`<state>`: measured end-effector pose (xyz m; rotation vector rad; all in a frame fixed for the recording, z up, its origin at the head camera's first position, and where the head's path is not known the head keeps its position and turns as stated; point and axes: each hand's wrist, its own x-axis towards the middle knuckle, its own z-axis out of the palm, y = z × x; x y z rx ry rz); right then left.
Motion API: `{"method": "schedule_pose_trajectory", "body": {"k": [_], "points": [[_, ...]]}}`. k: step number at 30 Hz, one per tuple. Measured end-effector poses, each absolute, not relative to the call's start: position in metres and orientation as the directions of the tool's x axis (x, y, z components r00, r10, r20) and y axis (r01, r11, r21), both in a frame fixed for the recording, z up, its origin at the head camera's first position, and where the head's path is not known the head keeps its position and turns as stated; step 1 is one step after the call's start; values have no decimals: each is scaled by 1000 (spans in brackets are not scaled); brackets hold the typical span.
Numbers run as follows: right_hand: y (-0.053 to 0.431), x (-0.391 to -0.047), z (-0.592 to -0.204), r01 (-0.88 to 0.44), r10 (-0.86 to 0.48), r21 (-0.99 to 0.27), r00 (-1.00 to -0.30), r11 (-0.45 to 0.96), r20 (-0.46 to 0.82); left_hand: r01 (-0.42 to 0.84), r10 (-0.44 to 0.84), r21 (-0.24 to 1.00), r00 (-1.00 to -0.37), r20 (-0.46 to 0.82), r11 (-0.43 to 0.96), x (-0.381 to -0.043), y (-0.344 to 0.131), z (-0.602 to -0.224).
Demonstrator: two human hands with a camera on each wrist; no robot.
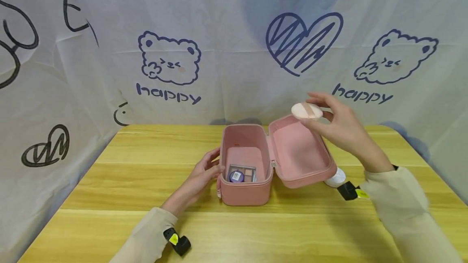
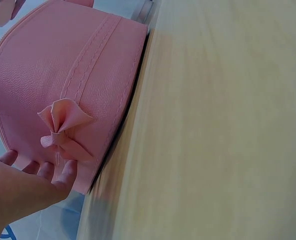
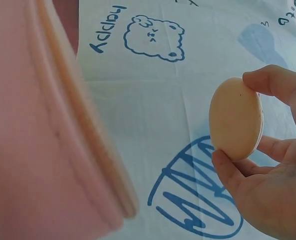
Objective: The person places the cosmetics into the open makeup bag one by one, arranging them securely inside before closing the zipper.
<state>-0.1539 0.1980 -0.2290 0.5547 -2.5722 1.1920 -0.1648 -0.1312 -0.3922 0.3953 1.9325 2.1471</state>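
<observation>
There are two hands, one left hand (image 1: pixel 199 175) and one right hand (image 1: pixel 341 126), two sleeves (image 1: pixel 150 234), and two black cameras (image 1: pixel 178 242), one at each wrist. Of puffs there is one (image 1: pixel 300 111). There is one case (image 1: pixel 245 196), with one lid (image 1: pixel 301 145) and one bow (image 2: pixel 59 136). Inside the case are two items: one palette (image 1: pixel 250 172) and one jar (image 1: pixel 237 177). One white disc (image 1: pixel 336 177), partly hidden, makes a single item outside the case, on the one table (image 1: pixel 256 234). The cloth (image 1: pixel 226 23) shows two bears (image 1: pixel 170 60), two "happy" words (image 1: pixel 168 93) and three hearts (image 1: pixel 305 35); its cut-off drawings at far left cannot be counted surely.
</observation>
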Motion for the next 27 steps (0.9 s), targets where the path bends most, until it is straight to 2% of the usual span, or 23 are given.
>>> {"method": "schedule_pose_trajectory", "body": {"k": [9,27], "points": [[182,-164,-223,-432,-238,-703,-901,566,362,14,344,995,-938,49,-102,-165,-132,-392],[155,-188,-204,-510,-295,-663,-860,548,416,7,342,995,-939,42,-104,-165,-131,-392]]}}
